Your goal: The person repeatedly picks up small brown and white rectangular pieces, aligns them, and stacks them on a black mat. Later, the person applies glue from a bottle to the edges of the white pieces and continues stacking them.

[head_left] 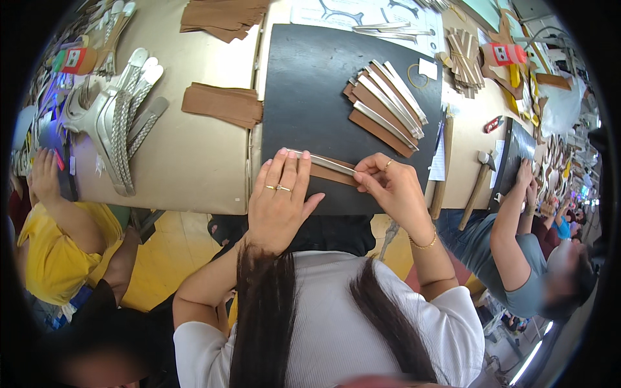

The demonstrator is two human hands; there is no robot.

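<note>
Silver strip (pixel 331 161) lies lengthwise along the far edge of a brown strip (pixel 333 172), just below the middle of the frame, near the front edge of a black mat (pixel 304 90). The left hand (pixel 278 197) is laid flat over the left end, its fingers straight and nearly together, pressing without gripping. At the other end the right hand (pixel 393 184) has thumb and forefinger closed in a pinch on the silver strip; whether the brown layer is caught too, I cannot tell. Judging by this, the step in hand is lining the one up on the other and pressing it down. The next move would call for holding the edges parallel and smoothing toward the right end, without letting the narrow strip skew. Beyond, right of top centre, a fanned pile of similar strips (pixel 387 107) rests on the mat; further out, stacked brown pieces (pixel 222 105) lie on the worktop (pixel 200 171) at upper left, and a hammer (pixel 480 174) sits right of centre.
</note>
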